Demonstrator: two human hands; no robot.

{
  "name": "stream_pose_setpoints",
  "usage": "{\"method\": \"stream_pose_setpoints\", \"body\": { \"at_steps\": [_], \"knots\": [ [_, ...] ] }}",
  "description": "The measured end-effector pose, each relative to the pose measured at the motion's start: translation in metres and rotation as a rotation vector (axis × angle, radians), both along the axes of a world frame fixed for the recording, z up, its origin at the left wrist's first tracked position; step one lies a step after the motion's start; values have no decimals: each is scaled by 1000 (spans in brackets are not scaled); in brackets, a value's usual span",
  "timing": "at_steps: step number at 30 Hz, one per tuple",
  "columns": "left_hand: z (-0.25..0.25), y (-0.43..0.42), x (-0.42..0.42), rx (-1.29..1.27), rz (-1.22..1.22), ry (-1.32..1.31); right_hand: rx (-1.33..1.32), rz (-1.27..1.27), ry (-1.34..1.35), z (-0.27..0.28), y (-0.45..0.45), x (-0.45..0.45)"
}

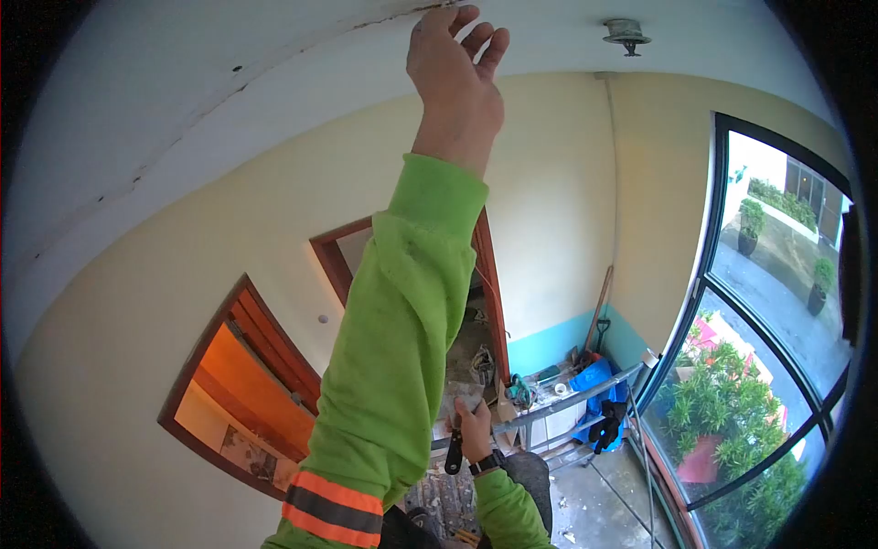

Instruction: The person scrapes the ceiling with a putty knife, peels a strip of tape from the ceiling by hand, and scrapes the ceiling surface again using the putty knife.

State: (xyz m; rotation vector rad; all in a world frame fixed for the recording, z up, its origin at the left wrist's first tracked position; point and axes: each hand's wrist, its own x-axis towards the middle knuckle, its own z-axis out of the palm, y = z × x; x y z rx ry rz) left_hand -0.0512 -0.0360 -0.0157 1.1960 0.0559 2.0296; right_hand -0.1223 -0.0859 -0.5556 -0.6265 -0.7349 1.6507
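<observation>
My left hand point(457, 73) reaches up to the ceiling. Its thumb and index finger come together at a brownish crack point(393, 18), the other fingers loosely curled. Whatever may be between those fingertips is too small to make out. Lower down, near my body, my right hand point(476, 430) is closed round a putty knife point(454, 455) with a black handle. The pale blade points upward, partly hidden by the fingers.
A metal scaffold rail point(572, 400) crosses below on the right, with black gloves point(607, 426) hanging on it. Tools and a blue plastic bag point(599, 377) lie behind. A ceiling fixture point(626, 35) hangs at upper right. A large window point(704, 284) stands right; wood-framed openings are left.
</observation>
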Motion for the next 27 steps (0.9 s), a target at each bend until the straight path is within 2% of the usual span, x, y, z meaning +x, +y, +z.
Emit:
{"method": "stream_pose_setpoints", "body": {
  "at_steps": [2,8,11,13,20,23,26,27],
  "knots": [
    [-4,0,-5,26,15,9,44,-85,-117,-3,4,0],
    [-17,4,-11,22,66,58,1,17,-8,23,-10,20],
    [-12,2,-10,103,74,106,30,-44,-75,2,1,9],
    [-8,-22,4,0,109,104,0,-18,-63,10,-5,13],
    [1,-5,-6,24,38,86,-41,10,-11,24,-13,18],
    [3,-8,-10,-43,63,3,-13,29,-5,28,-11,21],
    [-9,-4,-35,113,-54,30,-82,1,-25,34,-12,24],
    [-15,-1,-50,137,-168,199,-81,-1,-28,30,-11,23]
  ]
}}
